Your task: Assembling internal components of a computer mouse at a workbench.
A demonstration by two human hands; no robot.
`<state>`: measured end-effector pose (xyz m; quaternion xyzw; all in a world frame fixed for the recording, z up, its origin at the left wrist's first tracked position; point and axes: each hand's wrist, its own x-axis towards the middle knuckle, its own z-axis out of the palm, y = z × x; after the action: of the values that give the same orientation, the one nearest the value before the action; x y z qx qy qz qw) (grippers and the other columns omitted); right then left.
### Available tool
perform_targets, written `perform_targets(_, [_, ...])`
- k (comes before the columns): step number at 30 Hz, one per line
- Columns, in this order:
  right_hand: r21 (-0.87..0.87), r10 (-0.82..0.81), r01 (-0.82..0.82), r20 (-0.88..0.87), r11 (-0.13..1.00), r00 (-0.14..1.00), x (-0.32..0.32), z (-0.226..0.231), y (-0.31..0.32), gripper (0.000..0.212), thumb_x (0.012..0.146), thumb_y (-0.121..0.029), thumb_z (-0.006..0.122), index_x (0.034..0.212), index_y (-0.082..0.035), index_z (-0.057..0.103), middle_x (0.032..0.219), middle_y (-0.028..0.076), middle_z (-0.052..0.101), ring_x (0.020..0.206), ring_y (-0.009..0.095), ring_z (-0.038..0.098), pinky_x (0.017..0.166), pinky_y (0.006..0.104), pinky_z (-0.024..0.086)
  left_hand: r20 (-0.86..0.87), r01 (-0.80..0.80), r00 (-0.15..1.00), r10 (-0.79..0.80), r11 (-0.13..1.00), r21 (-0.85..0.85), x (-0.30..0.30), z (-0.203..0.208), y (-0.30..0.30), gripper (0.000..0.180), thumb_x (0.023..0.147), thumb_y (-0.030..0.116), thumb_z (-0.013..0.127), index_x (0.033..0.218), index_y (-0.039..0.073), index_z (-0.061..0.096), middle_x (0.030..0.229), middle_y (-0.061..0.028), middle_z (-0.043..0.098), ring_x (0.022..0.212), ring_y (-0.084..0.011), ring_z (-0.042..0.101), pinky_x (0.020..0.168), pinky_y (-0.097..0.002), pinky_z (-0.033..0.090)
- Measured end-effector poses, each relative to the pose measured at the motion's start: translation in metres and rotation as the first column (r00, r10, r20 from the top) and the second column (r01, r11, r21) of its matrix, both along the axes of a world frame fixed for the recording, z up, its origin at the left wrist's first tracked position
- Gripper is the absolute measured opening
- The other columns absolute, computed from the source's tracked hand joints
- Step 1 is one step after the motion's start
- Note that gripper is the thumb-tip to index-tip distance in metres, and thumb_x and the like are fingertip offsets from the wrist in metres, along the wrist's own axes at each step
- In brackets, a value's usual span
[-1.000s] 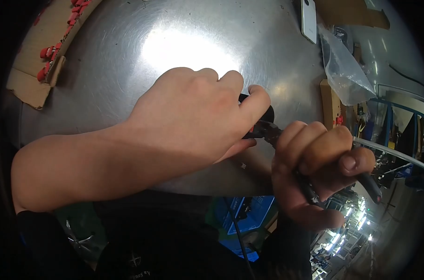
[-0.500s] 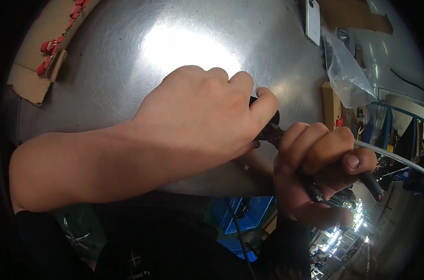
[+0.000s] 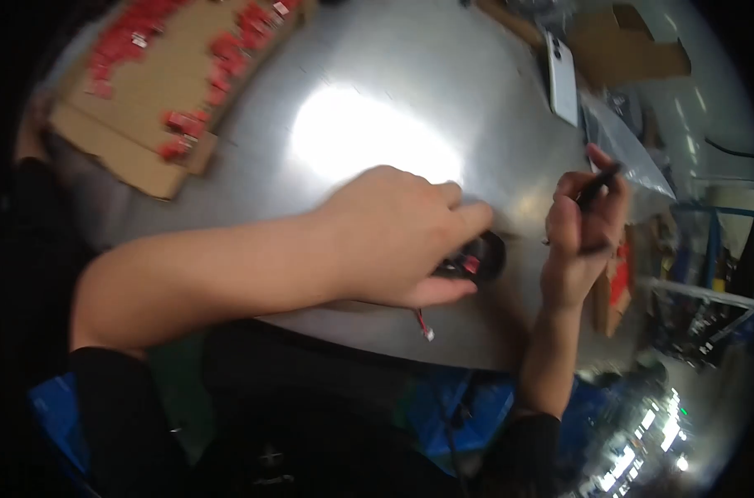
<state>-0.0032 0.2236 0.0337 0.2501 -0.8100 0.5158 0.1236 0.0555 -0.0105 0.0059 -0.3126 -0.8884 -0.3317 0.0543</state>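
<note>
My left hand (image 3: 402,236) is closed round a black round part (image 3: 491,256) with a bit of red inside, just above the metal table. Most of that part is hidden by the fingers. A thin red wire (image 3: 422,322) with a white connector hangs below the hand. Over to the right, my right hand (image 3: 588,216) is raised off the table, its fingers curled round dark-handled pliers (image 3: 601,187). Motion smears the tool, and its jaws cannot be made out.
Cardboard (image 3: 136,116) bearing rows of red parts lies at the left, beside another person's arm (image 3: 33,137). At the back right are a white phone (image 3: 563,83), a clear plastic bag (image 3: 630,153) and brown cardboard (image 3: 642,50). A blue crate (image 3: 468,411) sits below the table edge.
My right hand has pulled away from the left, up and to the right, taking the pliers along. The view has shifted, so more of the red parts shows at the left.
</note>
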Motion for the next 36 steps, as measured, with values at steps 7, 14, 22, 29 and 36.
perform_targets(7, [0.526,-0.294,0.288,-0.076,0.800,0.953,-0.033,-0.025,0.021,0.075,0.078,-0.022,0.084,0.147,-0.013,0.056,0.100,0.010,0.065,0.090,0.027,0.068,0.079,0.0387,0.055,0.229,0.004,0.968,-0.098,0.926,0.379,-0.017,0.011,-0.009,0.082,0.083,0.017,0.072,0.155,0.002,0.038,0.122,-0.0189,0.065,0.107,-0.0292,0.068,0.093,-0.0381,0.055])
perform_targets(14, [0.463,-0.260,0.258,-0.061,0.848,0.964,-0.028,-0.028,0.021,0.070,0.077,-0.024,0.082,0.142,-0.013,0.060,0.104,0.012,0.068,0.093,0.029,0.070,0.083,0.0410,0.057,0.713,-0.712,0.624,0.319,0.608,0.351,-0.045,0.057,-0.102,0.058,0.098,0.035,0.068,0.147,0.008,0.054,0.108,-0.0065,0.073,0.084,-0.0130,0.069,0.067,-0.0289,0.053])
perform_targets(22, [0.464,-0.285,0.288,-0.078,0.838,0.955,-0.035,-0.025,0.014,0.064,0.079,-0.030,0.082,0.138,-0.016,0.062,0.107,0.011,0.072,0.093,0.029,0.072,0.085,0.0418,0.057,0.802,-0.841,0.506,0.316,-0.025,0.541,-0.106,0.045,-0.420,0.038,0.093,0.043,0.077,0.110,0.009,0.070,0.090,-0.0049,0.068,0.081,-0.0181,0.070,0.059,-0.0306,0.054])
perform_targets(29, [0.484,-0.282,0.257,-0.022,0.836,0.959,-0.040,-0.028,0.007,0.067,0.081,-0.035,0.082,0.141,-0.014,0.059,0.123,0.011,0.071,0.102,0.030,0.072,0.089,0.0427,0.057,-0.307,-0.910,0.321,0.896,0.382,0.161,-0.107,0.005,-0.382,0.040,0.089,0.034,0.075,0.110,0.000,0.073,0.102,-0.0193,0.075,0.099,-0.0342,0.072,0.089,-0.0436,0.057])
perform_targets(36, [0.472,-0.221,0.253,-0.123,0.844,0.967,-0.033,-0.033,0.035,0.103,0.069,-0.052,0.088,0.152,-0.007,0.049,0.122,0.018,0.066,0.108,0.037,0.068,0.093,0.0477,0.055,-0.257,-0.824,0.535,0.805,0.431,-0.367,-0.184,0.045,-0.139,0.065,0.087,0.060,0.072,0.126,0.008,0.067,0.115,-0.0221,0.075,0.111,-0.0398,0.072,0.095,-0.0524,0.055])
